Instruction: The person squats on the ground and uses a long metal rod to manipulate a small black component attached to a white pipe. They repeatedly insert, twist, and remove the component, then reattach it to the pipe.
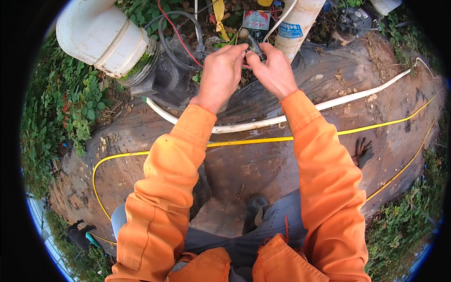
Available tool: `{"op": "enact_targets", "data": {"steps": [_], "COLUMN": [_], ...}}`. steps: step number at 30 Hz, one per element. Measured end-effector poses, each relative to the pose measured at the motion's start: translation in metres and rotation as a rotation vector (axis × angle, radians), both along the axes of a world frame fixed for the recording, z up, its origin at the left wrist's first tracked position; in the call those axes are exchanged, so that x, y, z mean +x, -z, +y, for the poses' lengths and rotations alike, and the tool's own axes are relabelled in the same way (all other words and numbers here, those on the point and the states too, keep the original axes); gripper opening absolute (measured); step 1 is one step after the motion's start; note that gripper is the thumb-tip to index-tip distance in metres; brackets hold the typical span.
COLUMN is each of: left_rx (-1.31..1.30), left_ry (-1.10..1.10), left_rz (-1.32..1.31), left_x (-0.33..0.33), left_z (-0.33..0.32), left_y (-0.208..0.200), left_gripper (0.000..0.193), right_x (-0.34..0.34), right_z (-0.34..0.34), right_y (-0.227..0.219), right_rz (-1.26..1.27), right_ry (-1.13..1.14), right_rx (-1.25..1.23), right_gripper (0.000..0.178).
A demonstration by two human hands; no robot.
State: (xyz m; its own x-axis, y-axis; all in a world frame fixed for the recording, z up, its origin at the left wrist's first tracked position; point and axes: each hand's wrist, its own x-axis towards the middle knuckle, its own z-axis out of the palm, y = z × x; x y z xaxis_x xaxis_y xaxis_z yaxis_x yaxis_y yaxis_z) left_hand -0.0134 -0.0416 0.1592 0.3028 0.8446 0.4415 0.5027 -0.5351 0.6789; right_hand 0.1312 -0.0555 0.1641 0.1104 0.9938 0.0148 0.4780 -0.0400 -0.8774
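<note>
Pinching a dark cable (256, 47) from both sides, probably to keep it steady. Right hand (274, 70) has thumb and finger closed around it; left hand (221, 74) has its fingertips bunched, can't tell on what. It's just left of the upright white pipe (299, 26), long axis slanting, top end pointing away, slightly left.

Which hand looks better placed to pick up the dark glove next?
Probably the right hand: the dark glove lies on that side, just beyond the right sleeve, while the left hand is farther across.
</note>
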Motion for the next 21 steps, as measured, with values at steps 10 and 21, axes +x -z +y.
{"op": "enact_targets", "data": {"steps": [10, 21], "left_rx": [-0.672, -0.768], "left_ry": [-0.052, -0.027], "left_rz": [-0.064, -0.306], "left_x": [-0.005, -0.016], "left_z": [0.004, 0.010], "left_y": [-0.028, -0.012], "left_gripper": [0.022, 0.023], "right_x": [-0.002, -0.007], "right_z": [0.000, -0.002], "right_y": [-0.004, -0.011], "right_rz": [-0.040, -0.030], "right_ry": [-0.037, -0.115], "right_rx": [-0.117, -0.183], "right_gripper": [0.051, 0.053]}}
